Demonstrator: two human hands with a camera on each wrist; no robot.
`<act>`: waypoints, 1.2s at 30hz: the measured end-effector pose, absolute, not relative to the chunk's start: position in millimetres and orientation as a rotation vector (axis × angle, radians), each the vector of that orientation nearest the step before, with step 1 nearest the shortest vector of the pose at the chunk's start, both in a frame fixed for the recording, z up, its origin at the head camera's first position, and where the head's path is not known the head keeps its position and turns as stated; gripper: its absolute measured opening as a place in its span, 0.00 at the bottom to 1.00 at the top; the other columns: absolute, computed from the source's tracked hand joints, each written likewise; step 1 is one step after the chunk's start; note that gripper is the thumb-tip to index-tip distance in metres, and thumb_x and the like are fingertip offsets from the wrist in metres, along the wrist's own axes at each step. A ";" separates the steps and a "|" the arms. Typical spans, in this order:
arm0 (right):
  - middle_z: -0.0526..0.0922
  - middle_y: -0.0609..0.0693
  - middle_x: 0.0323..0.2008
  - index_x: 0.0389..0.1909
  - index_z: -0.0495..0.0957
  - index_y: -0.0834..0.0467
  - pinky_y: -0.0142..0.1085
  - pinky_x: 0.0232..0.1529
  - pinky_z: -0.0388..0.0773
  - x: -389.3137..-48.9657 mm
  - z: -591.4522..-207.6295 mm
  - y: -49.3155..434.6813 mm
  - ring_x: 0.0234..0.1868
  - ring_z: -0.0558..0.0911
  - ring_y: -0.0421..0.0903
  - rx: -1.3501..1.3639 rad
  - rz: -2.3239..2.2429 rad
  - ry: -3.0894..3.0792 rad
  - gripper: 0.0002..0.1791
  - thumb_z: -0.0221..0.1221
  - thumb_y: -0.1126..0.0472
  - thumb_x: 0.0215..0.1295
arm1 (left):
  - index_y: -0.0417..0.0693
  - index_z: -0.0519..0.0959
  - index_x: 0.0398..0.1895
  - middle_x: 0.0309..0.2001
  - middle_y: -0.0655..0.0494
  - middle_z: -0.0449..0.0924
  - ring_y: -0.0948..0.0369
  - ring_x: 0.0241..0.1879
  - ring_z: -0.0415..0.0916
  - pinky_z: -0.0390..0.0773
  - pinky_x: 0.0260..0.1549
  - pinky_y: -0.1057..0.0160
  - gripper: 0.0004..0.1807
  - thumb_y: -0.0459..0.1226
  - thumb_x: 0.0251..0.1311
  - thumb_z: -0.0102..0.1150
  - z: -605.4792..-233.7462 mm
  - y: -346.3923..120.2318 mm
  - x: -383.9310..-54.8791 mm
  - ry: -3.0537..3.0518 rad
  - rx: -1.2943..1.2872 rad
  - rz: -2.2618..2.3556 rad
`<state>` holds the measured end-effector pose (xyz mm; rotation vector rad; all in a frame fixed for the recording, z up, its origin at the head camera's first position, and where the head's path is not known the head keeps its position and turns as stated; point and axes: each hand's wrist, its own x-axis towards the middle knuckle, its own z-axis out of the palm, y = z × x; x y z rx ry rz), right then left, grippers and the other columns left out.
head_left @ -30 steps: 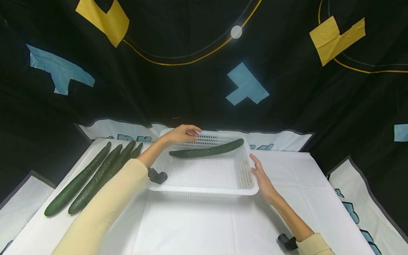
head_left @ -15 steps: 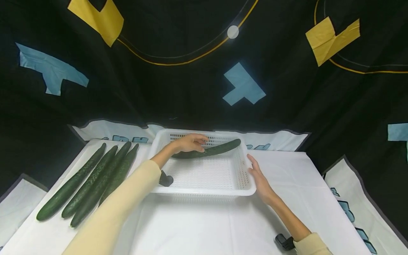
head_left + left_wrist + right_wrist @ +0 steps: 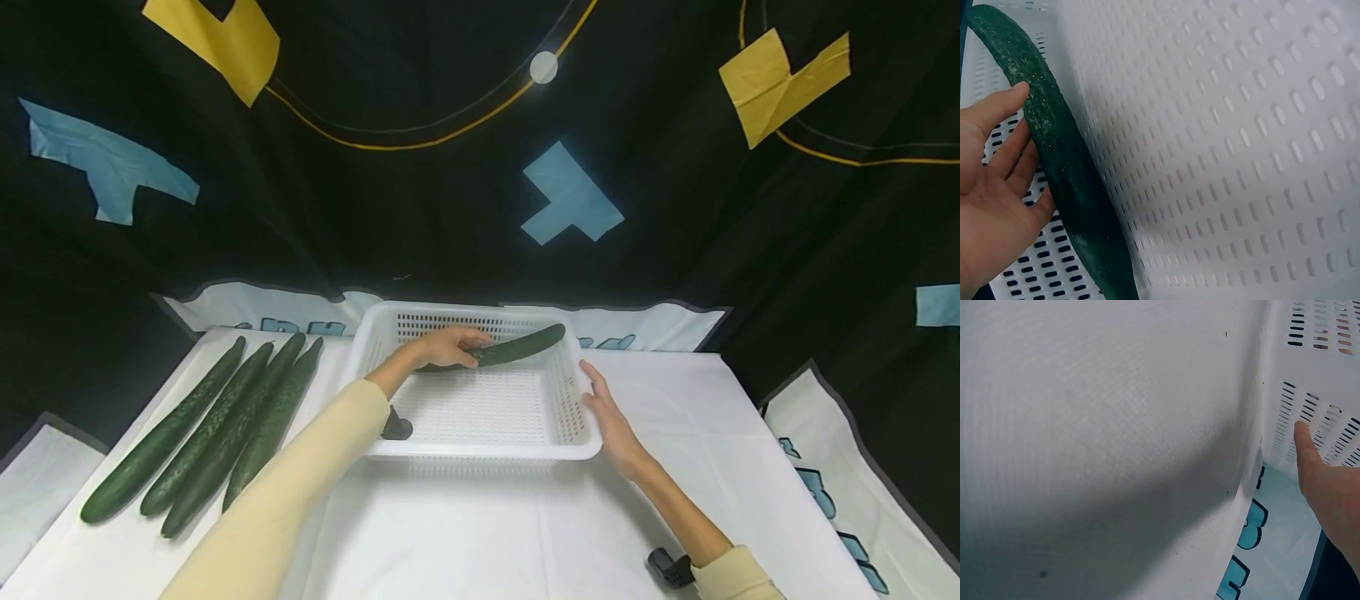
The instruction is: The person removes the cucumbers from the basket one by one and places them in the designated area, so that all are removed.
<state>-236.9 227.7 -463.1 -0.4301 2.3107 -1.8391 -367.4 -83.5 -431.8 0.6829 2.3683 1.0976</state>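
Observation:
A long dark-green cucumber (image 3: 523, 345) lies across the back of a white perforated plastic basket (image 3: 480, 452), its right end up near the basket's back right corner. My left hand (image 3: 447, 347) reaches over the basket's left side and grips this cucumber near its left half. In the left wrist view, the thumb of my left hand (image 3: 991, 169) lies against the cucumber (image 3: 1063, 150) and the fingers go behind it. My right hand (image 3: 617, 427) touches the outside of the basket's right wall, fingers extended. The right wrist view shows the fingertip of that hand (image 3: 1332, 494) against the slotted wall (image 3: 1310, 369).
Several more cucumbers (image 3: 165, 429) lie side by side on the table's left part, partly behind my left sleeve (image 3: 292, 492). The white-covered table (image 3: 450, 533) extends in front of the basket. A black curtain (image 3: 420, 217) with yellow and blue patches hangs behind.
My left hand has come down from above the basket's back left part onto the cucumber and now grips it. The right hand stays at the basket's right wall.

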 end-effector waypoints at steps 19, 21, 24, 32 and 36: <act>0.36 0.53 0.80 0.80 0.36 0.48 0.59 0.72 0.37 -237.5 -463.4 229.1 0.78 0.38 0.57 -0.440 -1.842 2.315 0.31 0.30 0.53 0.81 | 0.48 0.73 0.69 0.68 0.42 0.69 0.46 0.69 0.64 0.67 0.64 0.47 0.29 0.27 0.64 0.60 -427.8 -72.0 -365.4 2.473 0.668 0.947; 0.36 0.53 0.80 0.80 0.35 0.48 0.59 0.72 0.38 -237.5 -463.4 229.1 0.78 0.38 0.57 -0.439 -1.841 2.310 0.31 0.30 0.53 0.81 | 0.48 0.74 0.68 0.68 0.43 0.69 0.46 0.68 0.65 0.67 0.64 0.48 0.28 0.26 0.63 0.60 -425.7 -72.6 -365.2 2.481 0.678 0.942; 0.36 0.53 0.80 0.80 0.36 0.48 0.59 0.72 0.38 -237.8 -463.5 228.7 0.78 0.38 0.57 -0.434 -1.844 2.305 0.31 0.30 0.53 0.81 | 0.47 0.74 0.68 0.68 0.43 0.69 0.46 0.68 0.65 0.68 0.63 0.48 0.28 0.26 0.64 0.60 -420.7 -74.4 -363.3 2.486 0.687 0.953; 0.35 0.53 0.80 0.80 0.35 0.49 0.59 0.72 0.38 -238.3 -463.7 228.7 0.78 0.39 0.57 -0.431 -1.858 2.290 0.31 0.30 0.54 0.81 | 0.45 0.73 0.68 0.69 0.42 0.68 0.46 0.68 0.64 0.68 0.63 0.47 0.27 0.26 0.65 0.58 -407.2 -81.3 -357.5 2.480 0.741 1.022; 0.35 0.53 0.80 0.80 0.35 0.49 0.59 0.72 0.40 -238.1 -463.8 228.2 0.78 0.40 0.58 -0.427 -1.858 2.284 0.31 0.30 0.54 0.81 | 0.43 0.72 0.69 0.70 0.44 0.67 0.45 0.68 0.63 0.67 0.64 0.48 0.28 0.25 0.65 0.57 -403.5 -86.9 -358.0 2.482 0.749 1.081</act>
